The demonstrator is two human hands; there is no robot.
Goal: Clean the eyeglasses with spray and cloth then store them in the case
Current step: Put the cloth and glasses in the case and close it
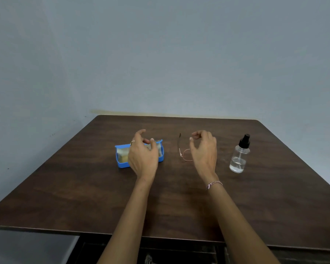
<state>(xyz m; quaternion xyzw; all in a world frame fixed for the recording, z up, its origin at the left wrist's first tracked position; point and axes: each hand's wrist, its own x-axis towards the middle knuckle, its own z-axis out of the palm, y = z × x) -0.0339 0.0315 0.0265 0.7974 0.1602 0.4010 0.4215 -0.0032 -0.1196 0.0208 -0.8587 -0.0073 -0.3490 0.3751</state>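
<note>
Thin pink-rimmed eyeglasses lie on the dark wooden table, one dark temple pointing away from me. My right hand hovers over them with loosely curled fingers, holding nothing and hiding their right half. A blue eyeglass case stands open to the left, with a pale cloth inside it. My left hand floats in front of the case, fingers spread and relaxed, empty. A clear spray bottle with a black nozzle stands upright at the right.
A plain grey wall rises behind the table. The table's near edge runs across the bottom, with a dark frame beneath it.
</note>
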